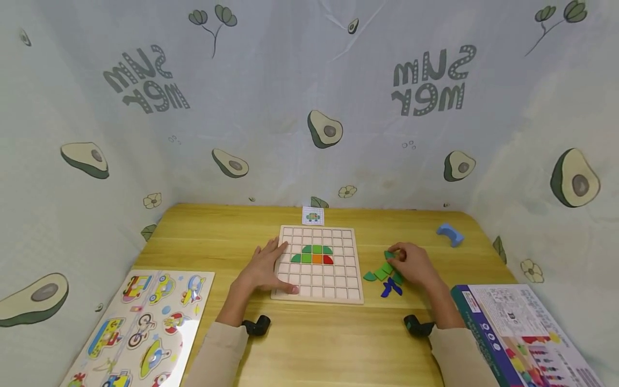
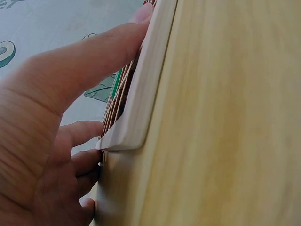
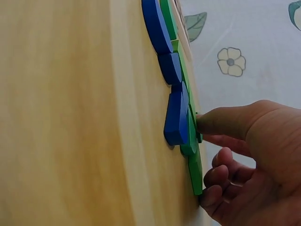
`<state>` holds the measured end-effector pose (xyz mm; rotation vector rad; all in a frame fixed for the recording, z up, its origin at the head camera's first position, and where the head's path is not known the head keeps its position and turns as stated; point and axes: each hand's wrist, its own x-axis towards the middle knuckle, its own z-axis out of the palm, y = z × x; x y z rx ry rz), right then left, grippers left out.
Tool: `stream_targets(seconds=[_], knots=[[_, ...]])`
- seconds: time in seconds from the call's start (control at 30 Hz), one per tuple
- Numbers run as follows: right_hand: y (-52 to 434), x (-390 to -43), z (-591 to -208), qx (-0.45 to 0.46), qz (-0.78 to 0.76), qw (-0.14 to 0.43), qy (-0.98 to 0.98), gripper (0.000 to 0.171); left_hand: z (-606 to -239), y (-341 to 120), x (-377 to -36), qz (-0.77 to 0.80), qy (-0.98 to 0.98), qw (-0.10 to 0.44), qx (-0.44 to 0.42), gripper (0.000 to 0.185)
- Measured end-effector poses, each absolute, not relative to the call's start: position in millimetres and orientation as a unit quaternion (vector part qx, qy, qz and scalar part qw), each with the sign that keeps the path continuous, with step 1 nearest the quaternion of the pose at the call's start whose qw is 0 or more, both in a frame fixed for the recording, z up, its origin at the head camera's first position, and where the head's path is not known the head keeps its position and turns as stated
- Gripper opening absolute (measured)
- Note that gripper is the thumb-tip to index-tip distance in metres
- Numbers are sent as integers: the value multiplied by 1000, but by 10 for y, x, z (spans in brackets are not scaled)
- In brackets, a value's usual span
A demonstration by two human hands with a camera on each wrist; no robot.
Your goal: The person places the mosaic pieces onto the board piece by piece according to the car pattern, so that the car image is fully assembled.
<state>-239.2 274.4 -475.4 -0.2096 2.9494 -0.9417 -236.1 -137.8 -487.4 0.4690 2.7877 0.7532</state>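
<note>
At the near edge of the desk (image 1: 309, 344), a vehicle puzzle board (image 1: 145, 322) lies at about seven o'clock and a printed box (image 1: 522, 333) at about five o'clock. Two sleeved forearms come in between them.

The left hand (image 1: 263, 266) lies flat on the left part of the wooden grid board (image 1: 319, 285), fingers straight and spread, gripping nothing. In the left wrist view the thumb (image 2: 94, 52) runs along the board's pale edge (image 2: 141, 94) and the other fingers rest on the desk at its corner. The board sits at the middle of the desk; on its grid stand a green dome of pieces (image 1: 316, 250), with an orange piece (image 1: 317, 259) and a red piece (image 1: 328, 260) in the row below it.

At three o'clock from the board, just beside it, the right hand (image 1: 413, 264) is on a small heap of loose pieces. Its fingers are curled, and the thumb and fingertips pinch a green piece (image 1: 389, 255). The right wrist view shows the thumb (image 3: 225, 123) pressed on the edge of the green pieces (image 3: 194, 155), with the blue pieces (image 3: 175, 117) touching them on the side away from the hand. In the head view more green pieces lie at the heap's left and a blue piece (image 1: 390, 289) at its near end.

Farther off, a small picture card (image 1: 312, 215) stands at twelve o'clock beyond the board. A light blue arched block (image 1: 450, 235) lies at about two o'clock, well apart from the heap. Behind it all hangs an avocado-print cloth (image 1: 309, 107).
</note>
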Motion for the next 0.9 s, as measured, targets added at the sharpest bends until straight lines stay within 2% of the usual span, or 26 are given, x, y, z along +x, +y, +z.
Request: stream_targets(seconds=[0.37,0.9], knots=[[2713,-2321,-4708,-53,-325,-5,944,31,-4886,-1359,-2371,277,940,105,166,129],[2205,-2297,-4741,-107,-354,-1,929,27,-4900,-1390,-2385,265,944,108,163,131]])
